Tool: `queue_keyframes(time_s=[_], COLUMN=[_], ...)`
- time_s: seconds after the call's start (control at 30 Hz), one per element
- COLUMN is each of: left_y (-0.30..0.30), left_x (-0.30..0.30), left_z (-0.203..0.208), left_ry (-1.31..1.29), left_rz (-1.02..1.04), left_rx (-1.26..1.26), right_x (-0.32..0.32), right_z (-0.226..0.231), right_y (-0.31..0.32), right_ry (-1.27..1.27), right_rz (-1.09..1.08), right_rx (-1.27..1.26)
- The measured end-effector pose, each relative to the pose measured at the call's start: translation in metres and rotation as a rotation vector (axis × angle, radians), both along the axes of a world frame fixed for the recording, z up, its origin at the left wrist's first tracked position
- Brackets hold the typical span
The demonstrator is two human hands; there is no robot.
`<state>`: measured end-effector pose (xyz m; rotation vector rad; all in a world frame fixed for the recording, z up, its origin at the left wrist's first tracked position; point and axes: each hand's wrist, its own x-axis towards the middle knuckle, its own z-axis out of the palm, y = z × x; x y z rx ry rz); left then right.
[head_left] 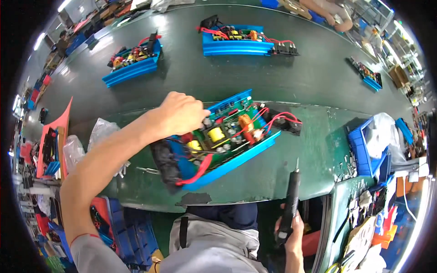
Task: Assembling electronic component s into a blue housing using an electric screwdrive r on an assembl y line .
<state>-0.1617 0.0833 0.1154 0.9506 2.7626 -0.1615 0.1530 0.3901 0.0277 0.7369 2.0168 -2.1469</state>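
Observation:
A blue metal housing (236,160) with an open circuit board (227,136) lies slantwise on the bench before me. Yellow transformers, a copper coil and red wires show on the board. Black end pieces with red wires sit at both ends of the housing. My left hand (182,113) is closed over the far left side of the housing, its fingertips at the board; what they grip is hidden. In my right hand (293,230), near the bench's front edge, is a black electric screwdriver (292,195), its thin bit pointing up, apart from the housing.
More blue housings with boards stand beyond, at the far left (132,70), far middle (236,48) and far right (371,82). A blue bin (362,150) holding clear plastic stands right, with small screws nearby. Plastic bags (102,132) lie left. Another person's arm (325,11) shows far right.

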Motion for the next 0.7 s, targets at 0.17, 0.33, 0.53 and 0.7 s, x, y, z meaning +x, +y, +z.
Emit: queue_keyframes(time_s=[0.17, 0.33, 0.53, 0.7], left_y=[0.026, 0.032, 0.052, 0.091], left_x=[0.015, 0.062, 0.136, 0.173], left_z=[-0.009, -0.023, -0.060, -0.067], left_ry=[-0.408, -0.950, -1.270, -1.401], left_rz=[0.310, 0.574, 0.835, 0.938], left_rx=[0.258, 0.656, 1.152, 1.471], right_x=[-0.024, -0.058, -0.066, -0.055], right_z=[0.035, 0.026, 0.051, 0.050], right_y=[0.025, 0.059, 0.034, 0.011], right_ry=[-0.033, 0.157, 0.232, 0.138], right_rz=[-0.019, -0.045, -0.076, -0.005], right_rx=[0.256, 0.625, 1.106, 0.714])
